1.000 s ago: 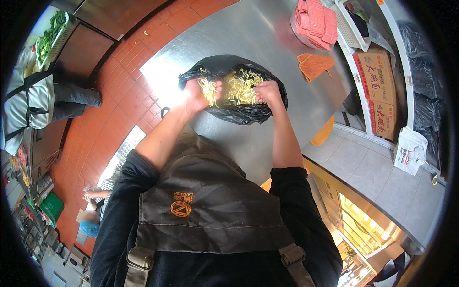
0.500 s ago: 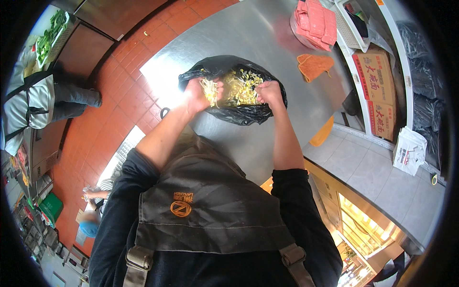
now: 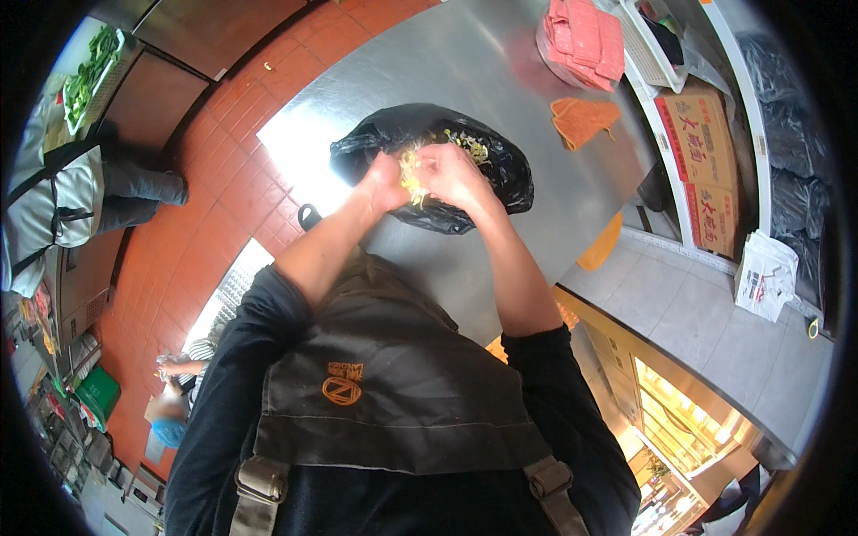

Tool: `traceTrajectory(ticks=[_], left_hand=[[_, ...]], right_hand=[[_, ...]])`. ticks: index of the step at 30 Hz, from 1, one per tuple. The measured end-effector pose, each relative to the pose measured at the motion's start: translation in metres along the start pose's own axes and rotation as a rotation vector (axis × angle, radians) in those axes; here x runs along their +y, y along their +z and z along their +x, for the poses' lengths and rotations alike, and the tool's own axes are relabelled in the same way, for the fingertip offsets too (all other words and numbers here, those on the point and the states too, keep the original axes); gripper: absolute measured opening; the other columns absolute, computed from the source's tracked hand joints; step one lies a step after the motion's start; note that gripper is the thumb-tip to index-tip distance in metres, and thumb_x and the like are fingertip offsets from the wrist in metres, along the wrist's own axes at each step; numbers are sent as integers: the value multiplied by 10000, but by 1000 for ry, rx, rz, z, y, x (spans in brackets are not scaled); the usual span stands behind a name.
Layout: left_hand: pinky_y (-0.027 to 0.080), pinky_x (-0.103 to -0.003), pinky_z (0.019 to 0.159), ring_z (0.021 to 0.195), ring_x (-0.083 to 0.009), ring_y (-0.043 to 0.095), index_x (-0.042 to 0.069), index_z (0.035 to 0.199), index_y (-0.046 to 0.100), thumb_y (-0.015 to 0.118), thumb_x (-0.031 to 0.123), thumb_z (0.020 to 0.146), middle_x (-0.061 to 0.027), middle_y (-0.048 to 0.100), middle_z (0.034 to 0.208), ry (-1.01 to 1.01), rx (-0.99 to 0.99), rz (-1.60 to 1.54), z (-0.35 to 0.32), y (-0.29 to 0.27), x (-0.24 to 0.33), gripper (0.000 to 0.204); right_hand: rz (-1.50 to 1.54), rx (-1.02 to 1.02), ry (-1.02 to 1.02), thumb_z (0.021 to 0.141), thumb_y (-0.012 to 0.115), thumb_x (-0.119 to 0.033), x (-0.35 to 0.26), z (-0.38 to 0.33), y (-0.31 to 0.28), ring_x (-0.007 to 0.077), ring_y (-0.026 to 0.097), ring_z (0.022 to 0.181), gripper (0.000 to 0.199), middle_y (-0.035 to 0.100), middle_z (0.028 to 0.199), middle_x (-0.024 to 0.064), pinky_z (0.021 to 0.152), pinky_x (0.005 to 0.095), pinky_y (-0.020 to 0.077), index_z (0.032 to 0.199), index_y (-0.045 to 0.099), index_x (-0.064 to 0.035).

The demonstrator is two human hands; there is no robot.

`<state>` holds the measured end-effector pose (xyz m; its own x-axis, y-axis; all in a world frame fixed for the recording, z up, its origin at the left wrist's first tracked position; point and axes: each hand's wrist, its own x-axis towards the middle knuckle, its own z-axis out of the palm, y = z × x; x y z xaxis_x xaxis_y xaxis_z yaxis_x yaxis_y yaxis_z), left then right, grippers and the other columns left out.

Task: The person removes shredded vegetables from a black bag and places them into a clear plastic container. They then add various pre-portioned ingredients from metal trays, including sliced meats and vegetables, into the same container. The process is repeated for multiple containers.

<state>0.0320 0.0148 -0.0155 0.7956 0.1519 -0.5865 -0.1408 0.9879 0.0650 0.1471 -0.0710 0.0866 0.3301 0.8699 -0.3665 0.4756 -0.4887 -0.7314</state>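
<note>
While my left hand (image 3: 386,181) grips pale, yellow-headed bean sprouts (image 3: 414,189), my right hand (image 3: 454,175) meets them, fingers bent; can't tell if pinching. Sprouts sit between both hands, over open black plastic bag (image 3: 508,186) on brushed-steel table (image 3: 474,277); orange cloth (image 3: 583,123) farther, red-tiled floor (image 3: 210,192) beyond.

Black bag (image 3: 509,192) on the steel table (image 3: 429,62); crumpled rim makes a low wall along the far and right sides. Left hand (image 3: 384,183) and right hand (image 3: 458,174) meet over the mouth, blocking its middle. Way in: right of them, above the sprouts (image 3: 476,146). Open steel runs beyond the far rim, and rightward to an orange cloth (image 3: 583,122), low. Pink stack (image 3: 581,45) bars the far right, white basket (image 3: 652,49) beside it. Near side: narrow gap between the forearms (image 3: 331,250), apron (image 3: 393,429) closing it off.
</note>
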Motion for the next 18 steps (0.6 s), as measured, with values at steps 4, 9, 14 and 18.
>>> traceTrajectory(ticks=[4, 9, 14, 18], left_hand=[[550, -523, 927, 1058, -364, 668, 32, 1277, 601, 186, 519, 1078, -185, 680, 1209, -37, 105, -79, -6, -3, 1, 670], [555, -452, 771, 870, -338, 650, 22, 1120, 637, 205, 404, 1072, -192, 691, 991, -91, -38, -29, -13, -9, 13, 579], [550, -433, 747, 832, -312, 640, 26, 1078, 648, 252, 316, 1063, -171, 680, 945, -76, 52, -19, -21, -5, 20, 491], [541, -423, 727, 816, -310, 616, 25, 1056, 646, 249, 335, 1057, -168, 663, 935, -89, 22, -58, -29, 3, 17, 504]], right_hand=[[108, -98, 59, 846, 707, -45, 5, -3, -13, 286, 711, 806, 238, 732, 922, 176, 742, 374, 552, 1076, 732, 11], [436, 156, 176, 833, 640, 64, 53, 14, -40, 176, 712, 690, 184, 742, 853, 117, 618, 292, 558, 986, 740, 45], [-123, 219, 240, 823, 735, -124, 114, 38, -33, 336, 736, 828, 182, 738, 912, 216, 766, 424, 572, 974, 752, -24], [-351, 407, 88, 802, 804, -194, 132, 41, 6, 303, 739, 722, 251, 748, 868, 172, 766, 382, 593, 968, 739, -17]])
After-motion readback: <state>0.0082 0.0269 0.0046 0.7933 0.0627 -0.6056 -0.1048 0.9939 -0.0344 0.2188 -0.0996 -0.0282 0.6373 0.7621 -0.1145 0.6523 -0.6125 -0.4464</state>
